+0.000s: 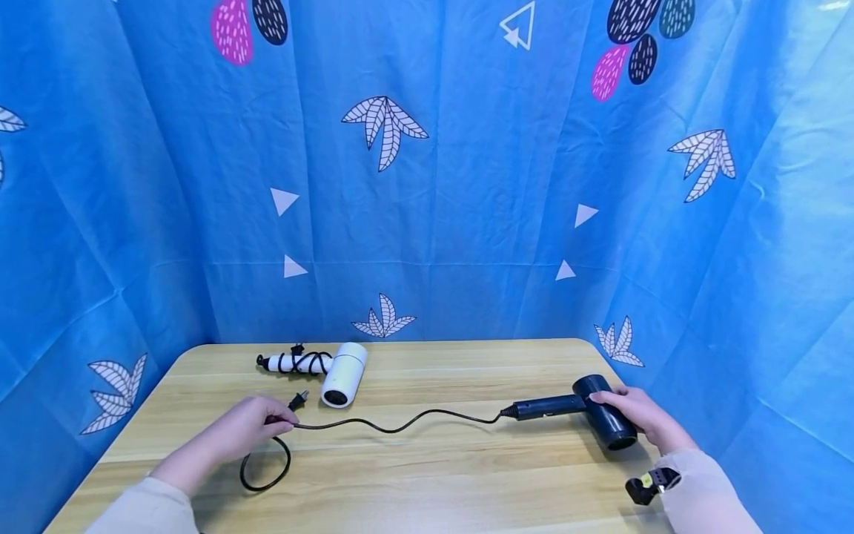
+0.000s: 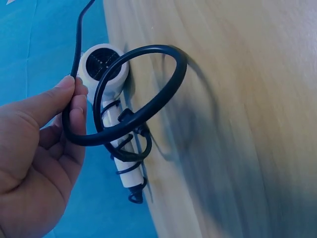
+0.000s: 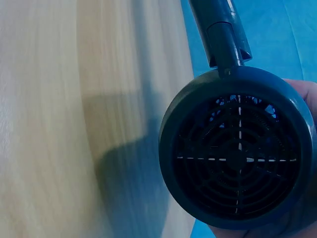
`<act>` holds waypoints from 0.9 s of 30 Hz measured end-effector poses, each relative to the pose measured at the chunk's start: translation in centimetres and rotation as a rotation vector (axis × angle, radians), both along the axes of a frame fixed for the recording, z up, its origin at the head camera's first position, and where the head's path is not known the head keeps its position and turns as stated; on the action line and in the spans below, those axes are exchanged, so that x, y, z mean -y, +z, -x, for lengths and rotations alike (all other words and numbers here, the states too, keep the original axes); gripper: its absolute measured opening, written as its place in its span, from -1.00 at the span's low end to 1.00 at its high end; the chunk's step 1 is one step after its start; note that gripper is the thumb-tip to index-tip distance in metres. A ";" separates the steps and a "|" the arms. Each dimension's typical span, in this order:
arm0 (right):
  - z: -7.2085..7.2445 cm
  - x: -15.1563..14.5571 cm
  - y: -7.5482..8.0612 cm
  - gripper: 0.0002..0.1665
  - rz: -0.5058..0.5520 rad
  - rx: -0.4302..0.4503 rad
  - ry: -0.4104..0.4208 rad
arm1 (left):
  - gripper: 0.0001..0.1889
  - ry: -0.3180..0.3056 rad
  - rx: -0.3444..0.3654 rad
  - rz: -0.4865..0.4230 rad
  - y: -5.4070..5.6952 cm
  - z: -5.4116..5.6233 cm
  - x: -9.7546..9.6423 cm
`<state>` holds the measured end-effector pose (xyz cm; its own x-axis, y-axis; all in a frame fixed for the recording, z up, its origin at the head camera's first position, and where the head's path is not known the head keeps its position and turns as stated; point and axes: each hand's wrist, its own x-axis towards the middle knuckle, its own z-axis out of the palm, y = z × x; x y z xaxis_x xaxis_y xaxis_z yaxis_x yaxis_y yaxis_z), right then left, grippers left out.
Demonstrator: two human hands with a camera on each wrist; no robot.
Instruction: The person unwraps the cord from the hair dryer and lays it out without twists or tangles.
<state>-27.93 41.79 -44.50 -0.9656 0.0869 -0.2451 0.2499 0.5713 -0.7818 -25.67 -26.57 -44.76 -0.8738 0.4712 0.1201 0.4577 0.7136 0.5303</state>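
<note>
A dark navy hair dryer (image 1: 608, 417) is at the right of the table, its handle pointing left. My right hand (image 1: 642, 417) grips its barrel, and the round rear grille (image 3: 237, 158) faces the right wrist camera. From the handle's end a black power cord (image 1: 400, 429) runs left in a wavy line to my left hand (image 1: 250, 429). Thumb and fingers of that hand pinch the cord, as the left wrist view (image 2: 74, 84) also shows. Past the pinch the cord bends into a loop (image 1: 265, 486), and its two-pin plug (image 1: 298, 400) shows just beyond the fingers.
A white hair dryer (image 1: 345, 374) lies at the back left, its own black cord wound round the handle (image 1: 287, 363). The wooden table (image 1: 414, 489) is bordered behind and at both sides by a blue patterned curtain (image 1: 434, 222).
</note>
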 end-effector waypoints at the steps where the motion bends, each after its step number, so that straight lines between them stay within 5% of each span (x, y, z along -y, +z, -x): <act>1: 0.0 -0.1 -0.1 -0.29 -0.003 0.005 -0.004 | -0.95 -0.008 0.011 0.001 -0.2 0.1 -0.1; 12: 0.0 -0.9 -0.8 -0.18 -0.017 0.042 -0.022 | -0.95 -0.074 0.095 0.002 -0.9 0.2 -1.5; 27: 0.0 -2.2 -1.8 -0.12 -0.031 0.070 -0.034 | -0.92 -0.037 0.110 0.012 -2.6 0.1 -2.0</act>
